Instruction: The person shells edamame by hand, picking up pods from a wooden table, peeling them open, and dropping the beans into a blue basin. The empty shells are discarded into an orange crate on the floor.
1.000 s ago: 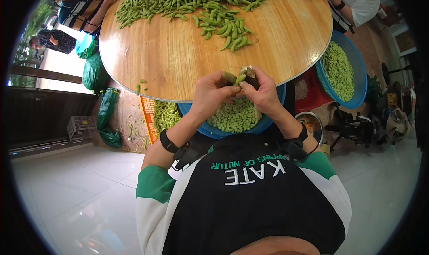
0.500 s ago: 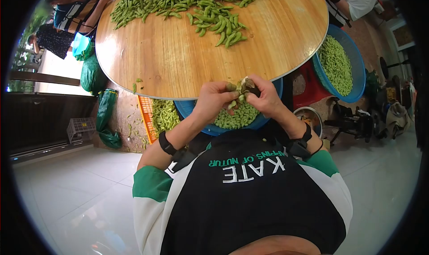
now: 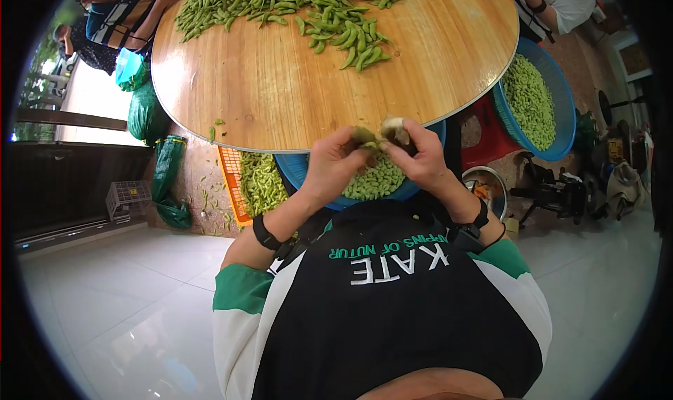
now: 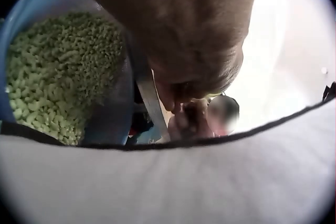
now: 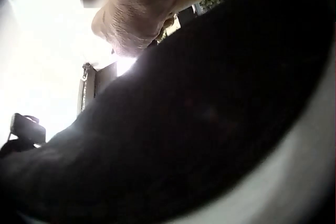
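The left hand (image 3: 331,163) pinches a small green pod (image 3: 371,145) between thumb and fingers, just past the table's near edge. From the other side the right hand (image 3: 422,158) pinches at the same pod, thumb and fingertips nearly touching those of the left. A whitish-brown piece (image 3: 392,126) lies at the right hand's fingers; whether worn or held I cannot tell. Under both hands is a blue basin with shelled green beans (image 3: 375,179). In the left wrist view the left hand (image 4: 197,40) hides most of the pod; the right wrist view shows the right hand (image 5: 139,11) curled.
Unshelled pods (image 3: 280,0) are heaped on the round wooden table (image 3: 245,84). An orange crate (image 3: 231,179) of pods stands at left. At right are another blue basin (image 3: 566,123) of beans and a metal bowl (image 3: 498,190). Other people sit across the table.
Both hands stay together over the basin with small finger shifts. The loose green bits hanging below the left fingers half a second ago no longer show.
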The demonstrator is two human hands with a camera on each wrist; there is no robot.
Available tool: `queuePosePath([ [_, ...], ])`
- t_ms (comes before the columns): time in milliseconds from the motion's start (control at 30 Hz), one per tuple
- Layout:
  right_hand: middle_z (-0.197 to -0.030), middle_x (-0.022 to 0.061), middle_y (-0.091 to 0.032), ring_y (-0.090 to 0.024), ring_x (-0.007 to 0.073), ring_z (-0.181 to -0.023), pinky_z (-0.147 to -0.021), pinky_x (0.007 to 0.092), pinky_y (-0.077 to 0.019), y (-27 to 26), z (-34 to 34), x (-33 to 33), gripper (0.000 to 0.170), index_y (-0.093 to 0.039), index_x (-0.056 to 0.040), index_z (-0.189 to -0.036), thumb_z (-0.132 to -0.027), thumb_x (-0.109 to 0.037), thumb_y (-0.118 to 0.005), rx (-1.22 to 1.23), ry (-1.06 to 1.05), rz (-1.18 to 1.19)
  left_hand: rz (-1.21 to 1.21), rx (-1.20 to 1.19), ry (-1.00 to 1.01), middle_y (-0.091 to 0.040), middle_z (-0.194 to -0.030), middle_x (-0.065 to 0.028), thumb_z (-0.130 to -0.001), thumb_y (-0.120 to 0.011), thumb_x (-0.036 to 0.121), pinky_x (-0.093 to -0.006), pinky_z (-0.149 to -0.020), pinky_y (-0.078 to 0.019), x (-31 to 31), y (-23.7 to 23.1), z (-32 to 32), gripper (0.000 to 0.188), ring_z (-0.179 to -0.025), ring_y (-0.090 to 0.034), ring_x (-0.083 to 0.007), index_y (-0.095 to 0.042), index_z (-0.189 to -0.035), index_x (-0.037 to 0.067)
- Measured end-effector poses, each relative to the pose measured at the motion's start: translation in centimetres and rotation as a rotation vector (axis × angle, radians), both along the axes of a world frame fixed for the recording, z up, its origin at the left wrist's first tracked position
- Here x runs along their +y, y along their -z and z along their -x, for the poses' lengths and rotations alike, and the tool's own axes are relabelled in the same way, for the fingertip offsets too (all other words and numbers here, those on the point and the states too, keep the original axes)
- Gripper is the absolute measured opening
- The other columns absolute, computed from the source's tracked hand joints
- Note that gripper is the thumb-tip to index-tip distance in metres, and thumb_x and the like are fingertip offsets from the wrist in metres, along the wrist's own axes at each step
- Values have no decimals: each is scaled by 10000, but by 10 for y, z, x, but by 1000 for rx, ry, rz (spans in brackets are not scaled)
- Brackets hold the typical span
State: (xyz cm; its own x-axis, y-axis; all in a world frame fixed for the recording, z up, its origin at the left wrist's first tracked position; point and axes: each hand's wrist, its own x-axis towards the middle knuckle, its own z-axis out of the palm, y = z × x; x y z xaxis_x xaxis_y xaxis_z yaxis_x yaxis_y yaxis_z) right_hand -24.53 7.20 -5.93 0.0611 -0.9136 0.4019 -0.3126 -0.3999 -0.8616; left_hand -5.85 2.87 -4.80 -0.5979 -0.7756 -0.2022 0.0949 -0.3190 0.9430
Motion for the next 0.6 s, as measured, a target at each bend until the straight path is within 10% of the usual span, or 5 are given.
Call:
queuePosePath([
  [133,-819,17,-556,-474,66,-614,-504,209,-377,0,10,-6,245,-522,-10,-1117,-894,-102,-569,-488,-28,-443,1076,-783,-108,-571,-824,-148,-730,-557,-60,-411,-637,-494,-16,-31,-55,194,-718,-607,-307,-602,-904,13],
  [200,-857,45,-551,-439,47,-600,-484,186,-359,-3,16,-10,292,-476,-9,-1174,-915,-131,-538,-687,-64,-453,965,-1234,83,-567,-847,-167,-719,-565,-42,-391,-719,-480,-19,-51,-89,209,-785,-572,-370,-610,-919,-3],
  [333,-852,53,-543,-434,45,-584,-475,176,-370,3,17,-30,235,-466,-7,-1146,-951,-136,-487,-700,-5,-398,1288,-1287,245,-576,-844,-167,-772,-585,6,-400,-709,-468,-38,-60,-102,147,-778,-585,-348,-614,-917,-1],
  [467,-840,40,-538,-454,60,-596,-474,193,-375,9,9,-33,224,-473,4,-1151,-971,-129,-466,-658,7,-396,977,-695,-74,-556,-861,-178,-820,-609,125,-436,-734,-452,-88,-45,-24,134,-827,-558,-375,-603,-896,14],
  [600,-815,30,-531,-432,55,-557,-455,188,-362,5,12,-33,291,-461,-3,-1231,-976,-144,-456,-625,37,-392,1128,-763,-226,-582,-850,-168,-804,-644,138,-407,-706,-459,-141,16,33,154,-796,-571,-350,-620,-885,10],
])
